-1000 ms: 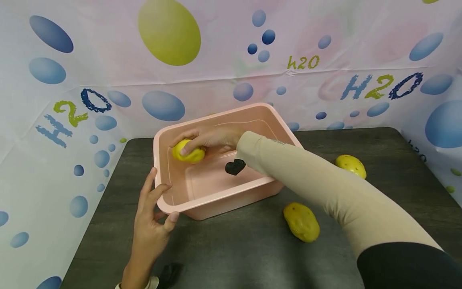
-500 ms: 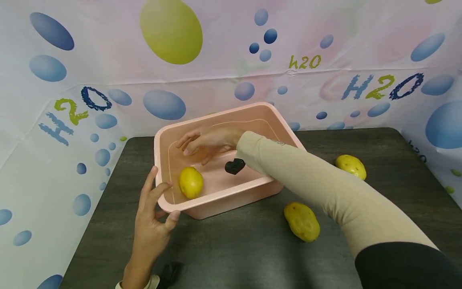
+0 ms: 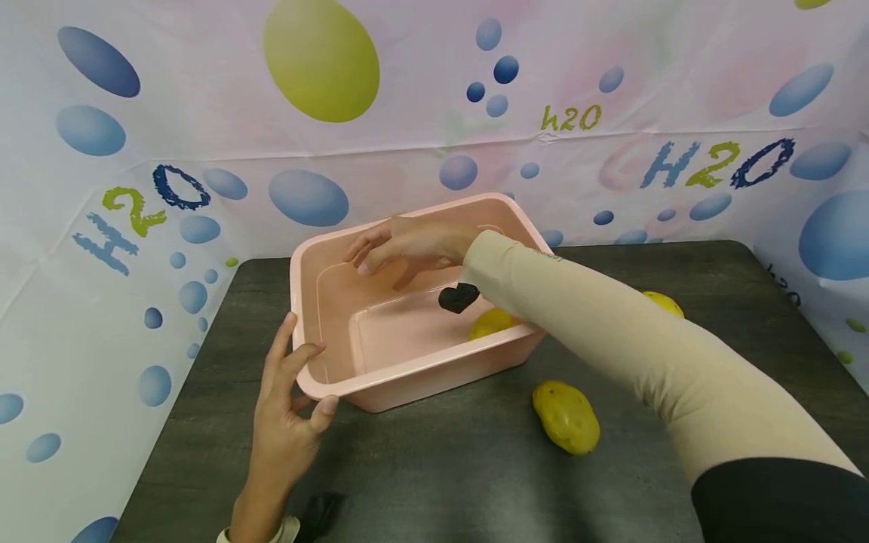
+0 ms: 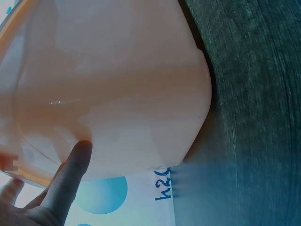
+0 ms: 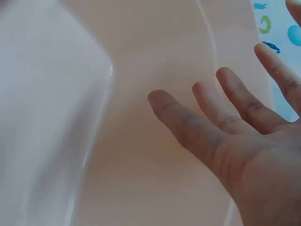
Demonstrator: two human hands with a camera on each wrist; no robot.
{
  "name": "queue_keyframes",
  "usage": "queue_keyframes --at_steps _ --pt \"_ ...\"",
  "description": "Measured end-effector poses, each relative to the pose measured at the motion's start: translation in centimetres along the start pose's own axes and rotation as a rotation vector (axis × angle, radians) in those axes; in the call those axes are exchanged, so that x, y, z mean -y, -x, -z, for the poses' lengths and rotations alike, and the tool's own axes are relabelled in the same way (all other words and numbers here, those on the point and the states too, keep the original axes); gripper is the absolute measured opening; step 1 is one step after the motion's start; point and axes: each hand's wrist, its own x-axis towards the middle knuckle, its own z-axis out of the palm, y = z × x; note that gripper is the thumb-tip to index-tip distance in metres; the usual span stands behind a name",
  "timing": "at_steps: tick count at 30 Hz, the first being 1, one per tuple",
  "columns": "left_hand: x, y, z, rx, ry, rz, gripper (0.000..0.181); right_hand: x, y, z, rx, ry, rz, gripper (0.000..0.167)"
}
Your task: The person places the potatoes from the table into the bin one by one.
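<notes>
A pink plastic tub (image 3: pixel 434 366) stands on the dark table, its far side by the printed sheet. My left hand (image 3: pixel 285 407) grips its near-left corner, fingers over the rim; in the left wrist view the thumb (image 4: pixel 77 160) presses the outer wall. Inside the tub, my right hand (image 3: pixel 410 245) hovers above the floor, holding nothing. The right wrist view shows its fingers (image 5: pixel 162 103) spread and apart from one another. A yellow potato (image 3: pixel 492 323) lies in the tub's near-right part, partly hidden by the right sleeve and the rim.
Right of the tub's front, a lumpy potato (image 3: pixel 566 416) lies on the table (image 3: pixel 441 467). Farther back, another potato (image 3: pixel 664 303) shows partly behind the right sleeve (image 3: pixel 611 332). A sheet (image 3: pixel 407 151) printed with bubbles closes off the back and sides.
The right hand has let go of the potato, which has rolled from the tub's left end to its near-right part. The right hand has risen slightly rightward. The left hand has stayed put.
</notes>
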Motion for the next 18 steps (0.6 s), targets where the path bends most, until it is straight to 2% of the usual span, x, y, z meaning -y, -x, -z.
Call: queue_keyframes --at_steps 3,10,18 --pt "0.0 -0.1 -0.1 -0.002 -0.005 -0.020 0.061 0.4 0.5 0.3 0.003 0.004 0.010 0.054" --pt "0.0 0.0 -0.1 0.005 -0.019 -0.010 0.062 0.7 2.1 1.4 0.010 -0.027 0.030 0.053" --pt "0.1 0.0 -0.1 0.002 -0.016 -0.016 0.062 1.3 5.1 3.0 -0.010 -0.031 0.075 0.053"
